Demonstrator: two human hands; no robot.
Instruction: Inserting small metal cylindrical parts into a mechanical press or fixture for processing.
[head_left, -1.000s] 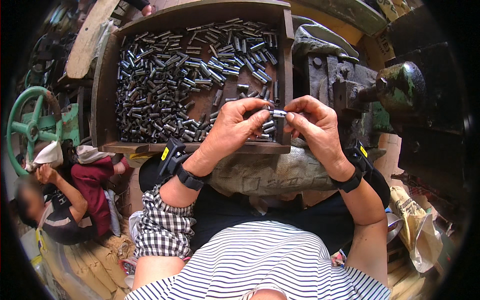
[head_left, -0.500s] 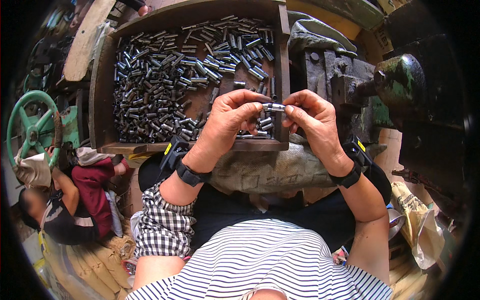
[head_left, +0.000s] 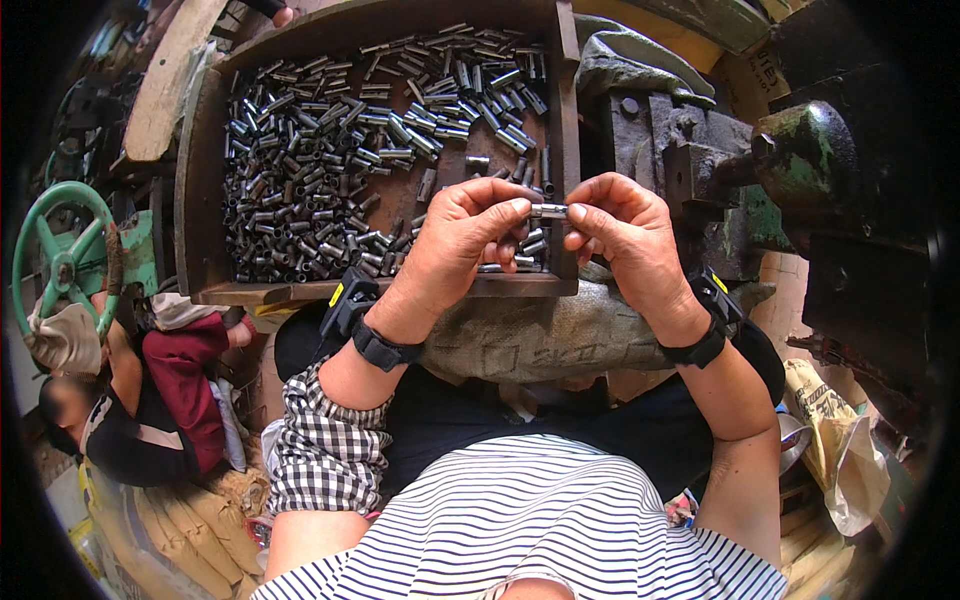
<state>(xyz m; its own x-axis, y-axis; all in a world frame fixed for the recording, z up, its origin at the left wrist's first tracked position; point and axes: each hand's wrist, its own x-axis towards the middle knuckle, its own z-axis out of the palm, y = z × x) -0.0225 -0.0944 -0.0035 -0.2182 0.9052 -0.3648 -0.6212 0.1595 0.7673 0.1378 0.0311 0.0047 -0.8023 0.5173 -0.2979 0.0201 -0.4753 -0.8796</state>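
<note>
A short, shiny metal tube (head_left: 549, 211) is held level between my two hands, over the right front corner of a wooden tray (head_left: 400, 291). My left hand (head_left: 467, 228) pinches its left end between thumb and fingers. At the other end, my right hand (head_left: 627, 228) grips it the same way, so both ends are partly hidden by fingertips. Many loose metal tubes (head_left: 300, 190) fill the tray below. On the left they lie as short, dark pieces in a dense heap; longer, brighter ones are scattered toward the back and right.
A greasy machine with a green-and-black round housing (head_left: 806, 145) stands right of the tray. A woven sack (head_left: 540, 335) lies across my lap. At left are a green handwheel (head_left: 64, 262) and a seated person in dark red trousers (head_left: 187, 375). A wooden plank (head_left: 165, 85) leans back left.
My right fingers have shifted slightly along the tube, and my left fingertips have moved a little. Both hands stay at nearly the same place. The person at left has moved an arm slightly.
</note>
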